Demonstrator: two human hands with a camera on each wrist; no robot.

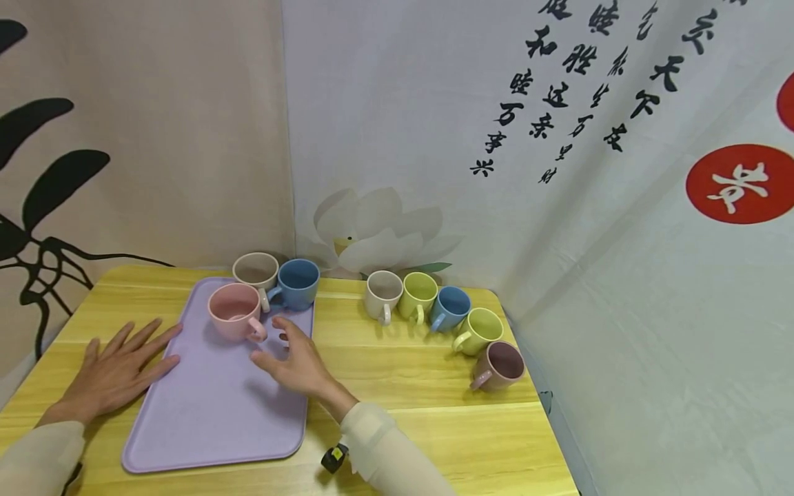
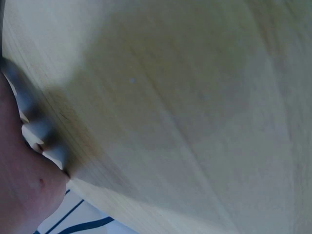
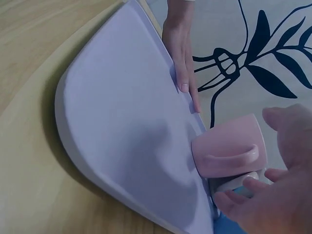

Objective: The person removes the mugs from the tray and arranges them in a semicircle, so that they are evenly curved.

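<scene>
A pink mug (image 1: 236,313) stands on the lavender tray (image 1: 217,406), its handle toward my right hand (image 1: 298,362). That hand hovers above the tray with thumb and fingers spread, holding nothing; in the right wrist view its fingers (image 3: 239,202) are close to the pink mug (image 3: 229,148), with a gap at the handle. Behind stand a whitish mug (image 1: 256,267), partly hidden by the pink one, and a blue mug (image 1: 299,286), both at the tray's far end. My left hand (image 1: 114,372) lies flat with spread fingers, its fingertips at the tray's left rim.
Right of the tray, several mugs form a curved row: a whitish mug (image 1: 382,295), a yellow-green mug (image 1: 418,296), a smaller blue mug (image 1: 451,308), another yellow-green mug (image 1: 480,331) and a mauve mug (image 1: 499,365). A printed cloth (image 1: 403,103) hangs behind the wooden table (image 1: 403,441).
</scene>
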